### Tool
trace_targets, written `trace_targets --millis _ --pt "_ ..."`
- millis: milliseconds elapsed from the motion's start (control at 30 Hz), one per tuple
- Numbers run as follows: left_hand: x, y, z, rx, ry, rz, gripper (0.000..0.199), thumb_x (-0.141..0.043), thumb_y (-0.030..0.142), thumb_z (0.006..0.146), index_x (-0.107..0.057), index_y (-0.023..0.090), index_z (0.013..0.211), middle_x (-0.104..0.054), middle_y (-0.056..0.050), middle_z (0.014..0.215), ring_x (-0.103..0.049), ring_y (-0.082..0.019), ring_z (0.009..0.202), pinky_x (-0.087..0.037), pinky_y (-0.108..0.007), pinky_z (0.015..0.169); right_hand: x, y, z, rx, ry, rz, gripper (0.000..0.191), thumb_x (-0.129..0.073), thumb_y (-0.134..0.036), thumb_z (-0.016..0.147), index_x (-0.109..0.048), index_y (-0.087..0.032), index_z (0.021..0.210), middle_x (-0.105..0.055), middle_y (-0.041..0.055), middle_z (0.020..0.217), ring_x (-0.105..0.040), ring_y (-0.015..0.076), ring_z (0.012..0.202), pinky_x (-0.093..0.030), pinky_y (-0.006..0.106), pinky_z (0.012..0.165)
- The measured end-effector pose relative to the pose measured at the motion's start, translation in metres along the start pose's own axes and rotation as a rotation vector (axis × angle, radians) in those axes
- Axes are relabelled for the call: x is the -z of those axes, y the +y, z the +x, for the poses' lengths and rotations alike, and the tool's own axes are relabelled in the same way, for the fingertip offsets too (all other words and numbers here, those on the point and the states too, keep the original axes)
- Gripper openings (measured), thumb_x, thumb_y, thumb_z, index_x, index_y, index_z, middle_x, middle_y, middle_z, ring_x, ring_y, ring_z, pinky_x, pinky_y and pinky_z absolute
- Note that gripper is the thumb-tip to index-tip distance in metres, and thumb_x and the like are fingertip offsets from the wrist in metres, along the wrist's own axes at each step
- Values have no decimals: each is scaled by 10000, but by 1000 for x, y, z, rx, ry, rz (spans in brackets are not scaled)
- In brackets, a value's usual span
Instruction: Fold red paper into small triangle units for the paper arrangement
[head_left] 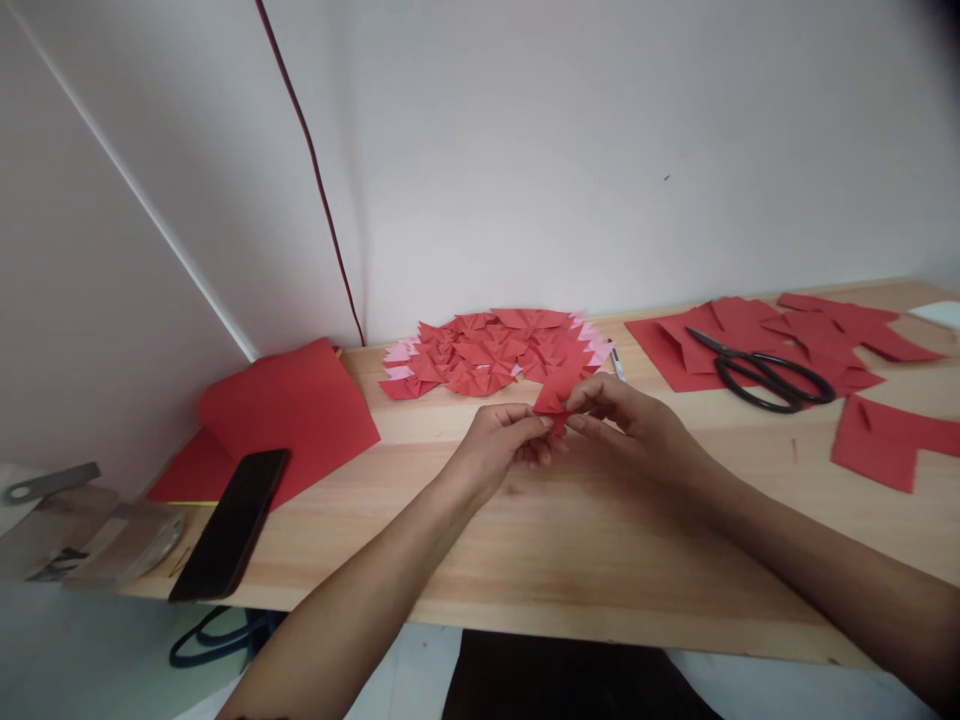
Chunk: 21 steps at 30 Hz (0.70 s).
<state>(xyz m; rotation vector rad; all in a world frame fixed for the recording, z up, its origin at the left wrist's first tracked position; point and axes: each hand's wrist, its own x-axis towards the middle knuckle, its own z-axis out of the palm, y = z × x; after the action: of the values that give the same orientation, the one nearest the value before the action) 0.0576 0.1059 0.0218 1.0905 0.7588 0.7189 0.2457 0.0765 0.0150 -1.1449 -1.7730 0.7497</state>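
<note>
Between my two hands is a small folded piece of red paper (551,403), held above the wooden table. My left hand (501,437) pinches its left side between thumb and fingers. At its right edge, my right hand (622,412) grips with thumb and forefinger. Part of the paper is hidden behind my fingers. Just behind my hands lies a heap of folded red paper pieces (487,350), pointed at the ends, with some pink ones (400,352) showing at the sides.
Black-handled scissors (772,380) rest on cut red paper (675,370) at the right. At the left, a dark phone (232,525) overlaps large red sheets (292,410), near a clear plastic container (112,535). A pen (616,362) lies by the heap. The wall (600,150) rises behind the table.
</note>
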Motion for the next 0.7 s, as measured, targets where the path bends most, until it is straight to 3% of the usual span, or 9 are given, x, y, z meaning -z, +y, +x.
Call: trace_targets --millis 333,700 --pt "-6 3 0 -60 7 119 206 -673 307 739 -695 108 789 -674 -57 725 -548 -83 518 -387 -222 514 0 -3 0 -79 25 109 173 -567 -397 865 -525 -229 864 -611 12 811 -576 162 750 -455 309 695" --pt "-10 5 -2 -123 12 251 123 -575 212 763 -640 109 757 -635 -20 650 -541 -71 516 -413 -198 525 -1 -2 1 -105 29 172 132 -572 -347 869 -508 -233 851 -589 -13 768 -575 135 713 -451 279 662"
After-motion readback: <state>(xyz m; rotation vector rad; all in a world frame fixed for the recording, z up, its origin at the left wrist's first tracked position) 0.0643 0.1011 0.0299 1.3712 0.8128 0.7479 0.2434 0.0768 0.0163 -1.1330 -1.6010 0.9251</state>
